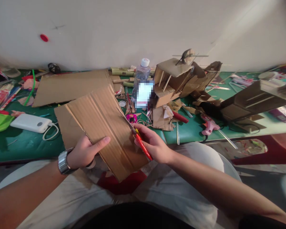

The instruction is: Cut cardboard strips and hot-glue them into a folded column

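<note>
We look out from one camera worn on the head, facing forward and down over our own lap. The dark clothing at the bottom edge lies nearest the lens, and our left forearm and right forearm run in from the lower corners. Our left hand and right hand sit close, around mid-view. Just beyond, the green tabletop crosses from side to side, seen from above at a slant; behind it, the pale wall closes the top.

Brown creased cardboard, tilted; red-handled scissors at right edge.
</note>
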Tool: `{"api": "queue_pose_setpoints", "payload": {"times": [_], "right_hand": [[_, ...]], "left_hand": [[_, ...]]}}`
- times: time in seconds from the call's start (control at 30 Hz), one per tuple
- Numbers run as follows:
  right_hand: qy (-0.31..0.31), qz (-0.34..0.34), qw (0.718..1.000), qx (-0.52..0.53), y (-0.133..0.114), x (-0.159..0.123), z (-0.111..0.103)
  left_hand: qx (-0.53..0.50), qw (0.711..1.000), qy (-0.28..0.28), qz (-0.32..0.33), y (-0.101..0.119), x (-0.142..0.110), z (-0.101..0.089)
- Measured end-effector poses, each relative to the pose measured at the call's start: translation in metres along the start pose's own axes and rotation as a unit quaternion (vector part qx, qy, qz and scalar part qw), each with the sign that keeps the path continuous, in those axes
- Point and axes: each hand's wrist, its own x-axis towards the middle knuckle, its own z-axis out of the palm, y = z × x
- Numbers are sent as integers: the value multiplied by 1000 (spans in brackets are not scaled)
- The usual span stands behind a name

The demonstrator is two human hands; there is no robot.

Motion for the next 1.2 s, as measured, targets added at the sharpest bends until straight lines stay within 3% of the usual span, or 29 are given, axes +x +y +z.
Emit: {"api": "queue_pose_setpoints", "payload": {"times": [0.2,0.5,0.77,1.2], "right_hand": [[10,18,1000,-1,0,1,-3],[13,-12,998,-68,-1,-2,-5],[15,2,1000,-19,-14,-1,1],[26,25,998,53,-19,-1,-1]], "left_hand": [[-7,1000,-30,-4,-2,1,-3],[11,999,-36,7,0,1,-6],[22,990,-135,14,-4,-3,9],[-31,981,-188,-21,-8,-5,19]]}}
